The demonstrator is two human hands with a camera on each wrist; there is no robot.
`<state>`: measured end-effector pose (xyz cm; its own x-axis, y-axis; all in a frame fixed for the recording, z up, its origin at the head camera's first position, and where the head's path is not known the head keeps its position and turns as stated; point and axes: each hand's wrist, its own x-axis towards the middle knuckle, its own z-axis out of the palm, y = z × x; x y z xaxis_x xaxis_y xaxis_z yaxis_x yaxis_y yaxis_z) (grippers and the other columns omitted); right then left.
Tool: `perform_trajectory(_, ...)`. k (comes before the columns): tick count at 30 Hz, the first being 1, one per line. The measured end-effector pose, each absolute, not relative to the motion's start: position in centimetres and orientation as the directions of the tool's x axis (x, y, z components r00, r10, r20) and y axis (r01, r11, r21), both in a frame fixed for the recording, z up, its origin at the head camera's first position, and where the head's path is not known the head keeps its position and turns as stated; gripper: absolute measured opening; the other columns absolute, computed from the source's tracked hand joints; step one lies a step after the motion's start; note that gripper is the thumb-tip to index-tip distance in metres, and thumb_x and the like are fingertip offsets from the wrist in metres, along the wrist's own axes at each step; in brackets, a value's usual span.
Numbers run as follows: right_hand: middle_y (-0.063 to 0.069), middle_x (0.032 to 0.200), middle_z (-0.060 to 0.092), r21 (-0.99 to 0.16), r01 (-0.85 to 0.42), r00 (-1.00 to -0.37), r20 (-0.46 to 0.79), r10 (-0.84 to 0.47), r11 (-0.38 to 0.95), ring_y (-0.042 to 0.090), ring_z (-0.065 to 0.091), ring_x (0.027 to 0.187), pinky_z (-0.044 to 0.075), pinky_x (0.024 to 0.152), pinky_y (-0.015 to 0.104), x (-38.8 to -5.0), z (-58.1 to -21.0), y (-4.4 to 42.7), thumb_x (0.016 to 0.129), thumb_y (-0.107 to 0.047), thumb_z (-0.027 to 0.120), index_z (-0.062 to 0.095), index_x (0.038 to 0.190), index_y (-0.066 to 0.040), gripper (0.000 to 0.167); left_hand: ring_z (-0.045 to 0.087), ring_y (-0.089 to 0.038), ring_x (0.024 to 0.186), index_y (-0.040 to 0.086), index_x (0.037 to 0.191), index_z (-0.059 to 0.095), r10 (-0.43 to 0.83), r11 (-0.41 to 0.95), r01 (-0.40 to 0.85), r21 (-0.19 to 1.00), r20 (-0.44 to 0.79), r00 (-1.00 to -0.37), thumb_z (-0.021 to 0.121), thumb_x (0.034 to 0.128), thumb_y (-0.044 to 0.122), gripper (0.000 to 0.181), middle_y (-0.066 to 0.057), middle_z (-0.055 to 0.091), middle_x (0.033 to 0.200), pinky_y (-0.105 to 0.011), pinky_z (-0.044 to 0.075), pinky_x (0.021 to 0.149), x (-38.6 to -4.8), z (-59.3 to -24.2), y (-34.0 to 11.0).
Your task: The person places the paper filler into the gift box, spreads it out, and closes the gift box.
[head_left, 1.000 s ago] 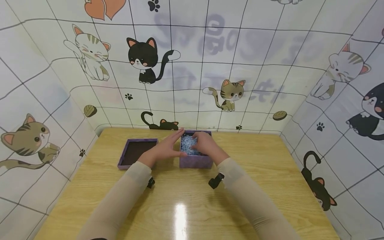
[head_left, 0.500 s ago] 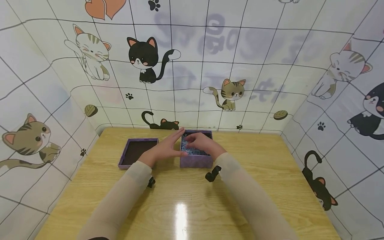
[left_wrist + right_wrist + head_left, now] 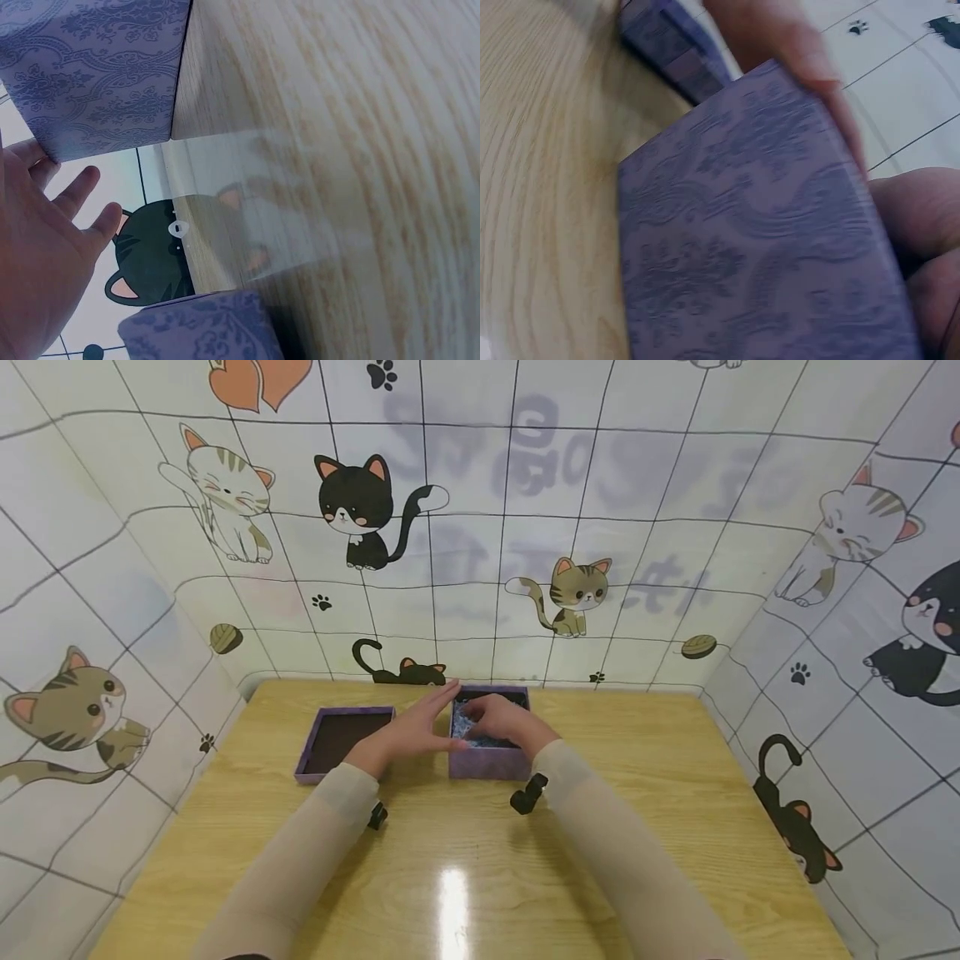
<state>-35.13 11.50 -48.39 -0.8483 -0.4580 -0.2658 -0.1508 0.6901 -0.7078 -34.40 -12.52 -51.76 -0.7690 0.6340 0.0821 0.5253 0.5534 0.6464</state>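
Note:
A purple patterned box without its lid stands near the back of the table, holding blue shredded paper. Along its left side lies my left hand, fingers stretched toward the far corner, thumb at the near corner. The left wrist view has this hand with fingertips against the box at its edge. My right hand reaches inside over the right part, fingers bent down into the paper; their tips are hidden. In the right wrist view the box wall covers most of that hand.
To the left lies the purple lid, its dark inside facing up. The wooden table ends at a wall sheet printed with cats. More of the printed sheet stands at both sides.
My right hand has shifted left within the box, lifting its fingers and then lowering them into the paper. The left hand stays at the box's left side.

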Motion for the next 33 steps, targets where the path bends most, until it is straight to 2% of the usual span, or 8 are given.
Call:
perform_trajectory(3, 0.015, 0.154, 0.064, -0.732, -0.137, -0.860, -0.246, -0.447, 0.667, 0.034, 0.060, 0.143, 0.053, 0.114, 0.049, -34.6, -47.3, 12.1, 0.103, -0.011, 0.079, 0.063, 0.156, -0.006, 0.056, 0.011, -0.032, 0.170, 0.029, 0.180, 0.009, 0.632, 0.556, 0.519, 0.649, 0.075, -0.771, 0.081, 0.0945, 0.067, 0.118, 0.002, 0.003, 0.187, -0.068, 0.025, 0.130, -34.5, -52.0, -12.5)
perform_trajectory(9, 0.018, 0.152, 0.063, -0.714, -0.177, -0.890, -0.178, -0.421, 0.677, 0.034, 0.069, 0.126, 0.060, 0.100, 0.047, -33.9, -45.4, 13.0, 0.104, -0.008, 0.078, 0.064, 0.154, -0.005, 0.052, 0.011, -0.032, 0.170, 0.031, 0.180, 0.008, 0.631, 0.551, 0.530, 0.645, 0.093, -0.770, 0.081, 0.0944, 0.066, 0.118, 0.002, 0.004, 0.187, -0.066, 0.024, 0.130, -34.8, -52.2, -12.6)
perform_trajectory(16, 0.017, 0.163, 0.056, -0.725, -0.182, -0.868, -0.198, -0.455, 0.664, 0.036, 0.061, 0.141, 0.056, 0.110, 0.050, -33.9, -46.2, 12.9, 0.104, -0.005, 0.076, 0.060, 0.158, -0.005, 0.057, 0.010, -0.030, 0.170, 0.033, 0.180, 0.008, 0.635, 0.545, 0.527, 0.652, 0.090, -0.768, 0.081, 0.0952, 0.065, 0.116, 0.003, 0.004, 0.187, -0.066, 0.024, 0.130, -34.9, -52.6, -12.7)
perform_trajectory(20, 0.015, 0.163, 0.057, -0.674, -0.200, -0.871, -0.209, -0.444, 0.711, 0.034, 0.056, 0.148, 0.052, 0.115, 0.050, -34.5, -47.6, 12.4, 0.103, -0.006, 0.078, 0.061, 0.158, -0.007, 0.057, 0.011, -0.032, 0.170, 0.030, 0.180, 0.010, 0.634, 0.539, 0.524, 0.659, 0.092, -0.768, 0.082, 0.0950, 0.064, 0.117, 0.001, 0.004, 0.187, -0.068, 0.026, 0.129, -34.8, -52.7, -12.6)
perform_trajectory(28, 0.015, 0.161, 0.059, -0.590, -0.252, -0.878, -0.195, -0.437, 0.768, 0.033, 0.057, 0.147, 0.053, 0.115, 0.047, -34.6, -48.5, 11.8, 0.103, -0.002, 0.077, 0.061, 0.158, -0.005, 0.057, 0.012, -0.033, 0.170, 0.022, 0.181, 0.013, 0.630, 0.549, 0.527, 0.649, 0.092, -0.771, 0.081, 0.0948, 0.067, 0.118, 0.002, 0.004, 0.187, -0.069, 0.027, 0.128, -34.8, -52.7, -12.6)
perform_trajectory(33, 0.014, 0.160, 0.060, -0.575, -0.284, -0.873, -0.175, -0.455, 0.767, 0.032, 0.062, 0.141, 0.056, 0.110, 0.047, -34.0, -47.1, 12.3, 0.102, -0.003, 0.078, 0.063, 0.157, -0.008, 0.057, 0.010, -0.033, 0.170, 0.028, 0.181, 0.010, 0.634, 0.547, 0.524, 0.653, 0.086, -0.768, 0.081, 0.0949, 0.066, 0.118, 0.001, 0.004, 0.187, -0.069, 0.025, 0.129, -34.9, -52.7, -12.6)
